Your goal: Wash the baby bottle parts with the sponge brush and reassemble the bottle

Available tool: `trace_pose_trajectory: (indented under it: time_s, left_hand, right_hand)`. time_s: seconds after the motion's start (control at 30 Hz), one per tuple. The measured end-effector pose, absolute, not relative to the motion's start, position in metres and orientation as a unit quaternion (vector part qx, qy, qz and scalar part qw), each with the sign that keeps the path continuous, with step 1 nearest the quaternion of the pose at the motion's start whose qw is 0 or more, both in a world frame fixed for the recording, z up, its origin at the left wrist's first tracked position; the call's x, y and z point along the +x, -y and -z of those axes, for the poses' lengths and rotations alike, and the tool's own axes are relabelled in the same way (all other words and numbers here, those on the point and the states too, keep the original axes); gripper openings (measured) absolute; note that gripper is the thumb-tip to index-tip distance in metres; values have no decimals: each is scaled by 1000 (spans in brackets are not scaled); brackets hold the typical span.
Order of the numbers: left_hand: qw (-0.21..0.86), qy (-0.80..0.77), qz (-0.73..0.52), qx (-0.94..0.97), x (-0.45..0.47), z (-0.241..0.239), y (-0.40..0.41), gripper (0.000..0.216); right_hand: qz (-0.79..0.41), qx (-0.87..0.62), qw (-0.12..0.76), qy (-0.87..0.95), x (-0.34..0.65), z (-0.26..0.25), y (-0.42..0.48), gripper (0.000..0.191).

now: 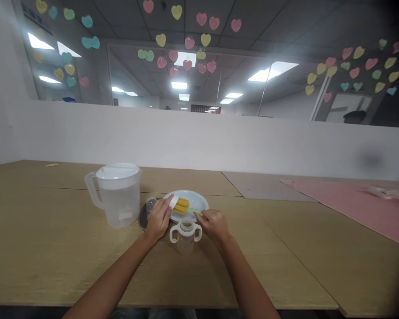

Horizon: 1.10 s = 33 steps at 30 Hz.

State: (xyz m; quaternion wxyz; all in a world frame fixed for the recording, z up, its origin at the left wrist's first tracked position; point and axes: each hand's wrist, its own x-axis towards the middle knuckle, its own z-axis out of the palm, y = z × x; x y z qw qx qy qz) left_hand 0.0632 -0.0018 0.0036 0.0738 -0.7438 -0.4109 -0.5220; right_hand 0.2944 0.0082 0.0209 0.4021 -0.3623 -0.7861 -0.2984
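My left hand [159, 218] is closed around a small white part [174, 202], perhaps a bottle cap or collar. Against it sits the yellow sponge head of a bottle brush [181, 206]. The brush's thin green handle [195, 211] runs into the closed fingers of my right hand [215, 223]. Both hands are over a white plate [190, 195]. Just in front of the plate stands an uncapped clear baby bottle [186, 243] with two white side handles. Beside my left fingers is a small clear cup-like piece [150, 204], partly hidden by that hand.
A lidded translucent pitcher [119, 199] stands to the left, its handle facing left. A dark tray or disc [142, 220] shows partly under my left hand. Pink sheeting [346, 201] covers the right side of the wooden table [69, 248]. A white wall [199, 141] rises behind.
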Motion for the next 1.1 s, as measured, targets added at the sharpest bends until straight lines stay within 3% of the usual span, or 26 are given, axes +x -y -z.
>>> trace_pose_trajectory:
  time_s: [0.23,0.4,0.57,0.73,0.87,1.1]
  left_hand:
    - [70,395,514,-758,64,-9,4,41]
    - [7,405,563,-720,67,-9,5,41]
    - [-60,417,661,-621,74,-4,0,62]
    - [8,436,707,-557,70,-5,-8,60]
    - [79,456,649,-604,67,-3,-8,63]
    - [112,482,566,-659,76,1,-2,60]
  right_hand:
    - [289,-373,408,781,295,-16,-11,43]
    - [275,-382,413,779,291,-13,-12,45]
    - [271,-382,400,788,288,-13,-13,45]
    - [257,-441,396,764,288,-13,-15,44]
    - [227,-489,414,733,289,-17,-13,36]
    - [219,-399,426,782,287,-20,-8,36]
